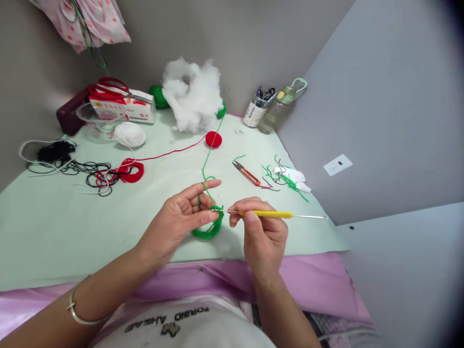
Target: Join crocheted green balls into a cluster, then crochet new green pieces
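Observation:
My left hand [184,212] pinches a green yarn loop [208,233] between thumb and fingers, its index finger stretched out with the yarn strand passing by it. In my right hand [263,234] is a crochet hook [268,213] with a yellow handle, held like a pen. The hook's thin metal tip points left and meets the green yarn at my left fingertips. From there a green strand [208,157] runs up the table past a small red yarn ball [213,139] toward a green ball [221,110] partly hidden by white stuffing [194,94].
Orange thread snips [246,174] and green yarn scraps [290,181] lie right of my hands. Tangled black yarn [56,152], a red yarn coil [131,170] and a white ball [129,134] sit left. Red scissors [110,89] rest on a box; a bottle [277,111] and pen cup [255,110] stand behind.

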Demonstrator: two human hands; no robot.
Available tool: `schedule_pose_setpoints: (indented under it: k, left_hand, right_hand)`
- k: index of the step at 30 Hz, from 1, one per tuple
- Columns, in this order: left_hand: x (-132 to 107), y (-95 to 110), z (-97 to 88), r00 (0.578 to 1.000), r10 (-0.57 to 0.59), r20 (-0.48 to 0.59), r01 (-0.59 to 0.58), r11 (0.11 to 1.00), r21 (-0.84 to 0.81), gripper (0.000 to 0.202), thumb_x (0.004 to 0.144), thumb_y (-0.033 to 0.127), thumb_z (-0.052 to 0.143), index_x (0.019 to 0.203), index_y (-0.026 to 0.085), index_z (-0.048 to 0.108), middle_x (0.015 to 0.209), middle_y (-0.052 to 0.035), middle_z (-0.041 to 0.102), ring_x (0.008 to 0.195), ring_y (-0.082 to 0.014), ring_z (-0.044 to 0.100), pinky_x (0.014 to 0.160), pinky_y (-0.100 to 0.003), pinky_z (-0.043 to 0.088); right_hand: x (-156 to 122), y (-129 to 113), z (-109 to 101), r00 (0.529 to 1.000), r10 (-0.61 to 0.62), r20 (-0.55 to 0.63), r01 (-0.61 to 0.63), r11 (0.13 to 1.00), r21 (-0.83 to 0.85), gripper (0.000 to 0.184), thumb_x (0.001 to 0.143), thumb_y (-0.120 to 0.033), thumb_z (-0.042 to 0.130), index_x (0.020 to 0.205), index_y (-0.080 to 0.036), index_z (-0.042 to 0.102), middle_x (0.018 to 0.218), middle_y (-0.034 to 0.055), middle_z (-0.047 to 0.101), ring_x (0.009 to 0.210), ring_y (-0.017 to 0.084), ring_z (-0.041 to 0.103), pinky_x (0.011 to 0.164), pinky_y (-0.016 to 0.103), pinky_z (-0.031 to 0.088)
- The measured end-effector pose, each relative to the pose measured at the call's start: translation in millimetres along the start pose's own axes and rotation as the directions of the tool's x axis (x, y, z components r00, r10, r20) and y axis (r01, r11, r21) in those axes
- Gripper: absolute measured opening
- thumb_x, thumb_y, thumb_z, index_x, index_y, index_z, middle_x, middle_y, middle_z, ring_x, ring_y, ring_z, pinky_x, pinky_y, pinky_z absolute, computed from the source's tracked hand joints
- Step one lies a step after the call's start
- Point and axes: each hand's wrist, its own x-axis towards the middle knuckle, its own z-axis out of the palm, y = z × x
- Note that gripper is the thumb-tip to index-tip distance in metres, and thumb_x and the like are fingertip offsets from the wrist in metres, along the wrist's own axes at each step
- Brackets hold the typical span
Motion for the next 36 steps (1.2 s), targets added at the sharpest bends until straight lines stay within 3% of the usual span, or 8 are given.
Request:
schedule_pose_setpoints:
  k: [5, 11, 16, 21, 24, 30, 33, 36]
  left_hand:
    - [0, 0, -0.3, 0.995, -0.089, 0.050, 0.093, 0.993, -0.076, 0.061, 0.077, 0.025, 0.083, 0.135, 0.028, 0.065, 0.091, -0.0009, 0.064, 0.083, -0.0136, 0.059, 0.078, -0.026, 0.045]
    - [0, 2, -9.3, 0.945, -0.203, 0.258, 0.248, 0.956, -0.156, 0.061, 0.076, 0.027, 0.084, 0.134, 0.026, 0.066, 0.093, -0.0028, 0.063, 0.083, -0.0143, 0.059, 0.075, -0.025, 0.044]
    - [1, -2, -6.1, 0.963, -0.149, 0.223, 0.183, 0.973, -0.143, 0.051, 0.076, 0.027, 0.084, 0.126, 0.026, 0.072, 0.087, -0.0001, 0.061, 0.075, -0.0092, 0.054, 0.070, -0.021, 0.043]
    - [0, -9, 1.8, 0.997, -0.015, 0.075, 0.018, 0.999, -0.040, 0.045, 0.079, 0.025, 0.082, 0.124, 0.028, 0.072, 0.082, 0.0019, 0.061, 0.076, -0.0092, 0.055, 0.072, -0.020, 0.045]
    - [0, -11, 4.8, 1.000, 0.000, 0.024, 0.001, 1.000, -0.026, 0.043, 0.081, 0.027, 0.081, 0.123, 0.027, 0.073, 0.084, 0.0009, 0.064, 0.077, -0.0103, 0.056, 0.072, -0.021, 0.046]
    - [3, -11, 6.0, 0.998, -0.069, -0.012, 0.066, 0.982, -0.178, 0.051, 0.080, 0.028, 0.082, 0.128, 0.023, 0.069, 0.085, -0.0006, 0.066, 0.078, -0.0119, 0.058, 0.072, -0.022, 0.044]
    - [6, -9, 2.4, 0.984, -0.171, 0.052, 0.178, 0.952, -0.247, 0.050, 0.080, 0.027, 0.081, 0.129, 0.020, 0.069, 0.083, -0.0010, 0.065, 0.075, -0.0110, 0.057, 0.068, -0.021, 0.043]
    - [6, -7, 3.5, 0.995, -0.103, -0.017, 0.096, 0.968, -0.232, 0.048, 0.079, 0.023, 0.081, 0.126, 0.019, 0.070, 0.080, 0.0012, 0.062, 0.074, -0.0101, 0.057, 0.071, -0.021, 0.045]
  right_hand:
    - [2, 4, 1, 0.999, 0.036, -0.003, -0.035, 0.998, 0.050, 0.014, 0.096, -0.022, 0.061, 0.095, -0.023, 0.075, 0.085, 0.0027, 0.068, 0.068, 0.014, 0.063, 0.060, 0.029, 0.053]
    - [10, 1, -8, 0.983, 0.185, 0.011, -0.184, 0.963, 0.197, 0.015, 0.095, -0.028, 0.064, 0.089, -0.020, 0.075, 0.077, 0.0020, 0.067, 0.061, 0.011, 0.060, 0.055, 0.025, 0.051]
    - [10, 0, -9, 0.938, 0.345, 0.041, -0.340, 0.888, 0.309, 0.018, 0.096, -0.029, 0.062, 0.085, -0.020, 0.074, 0.074, 0.0007, 0.065, 0.059, 0.009, 0.057, 0.054, 0.021, 0.048]
    - [1, 3, 3, 0.996, 0.085, 0.039, -0.087, 0.995, 0.039, 0.015, 0.097, -0.023, 0.062, 0.098, -0.026, 0.077, 0.096, 0.0035, 0.075, 0.087, 0.016, 0.068, 0.073, 0.030, 0.055]
    - [-3, 4, 6, 0.998, -0.037, 0.046, 0.042, 0.992, -0.117, 0.021, 0.098, -0.017, 0.058, 0.105, -0.028, 0.075, 0.099, 0.0037, 0.075, 0.093, 0.018, 0.069, 0.076, 0.034, 0.057]
    - [-7, 6, 3, 0.931, -0.293, 0.217, 0.364, 0.786, -0.499, 0.037, 0.093, -0.005, 0.059, 0.119, -0.028, 0.072, 0.115, 0.0074, 0.069, 0.101, 0.019, 0.068, 0.082, 0.034, 0.058]
    - [-3, 6, 0, 0.964, -0.236, 0.119, 0.264, 0.873, -0.410, 0.029, 0.095, -0.008, 0.058, 0.111, -0.025, 0.073, 0.100, 0.0056, 0.070, 0.088, 0.018, 0.069, 0.075, 0.033, 0.058]
    - [1, 7, 1, 0.997, -0.065, -0.052, 0.054, 0.978, -0.201, 0.022, 0.100, -0.015, 0.052, 0.103, -0.024, 0.072, 0.085, 0.0022, 0.067, 0.066, 0.013, 0.065, 0.059, 0.029, 0.054]
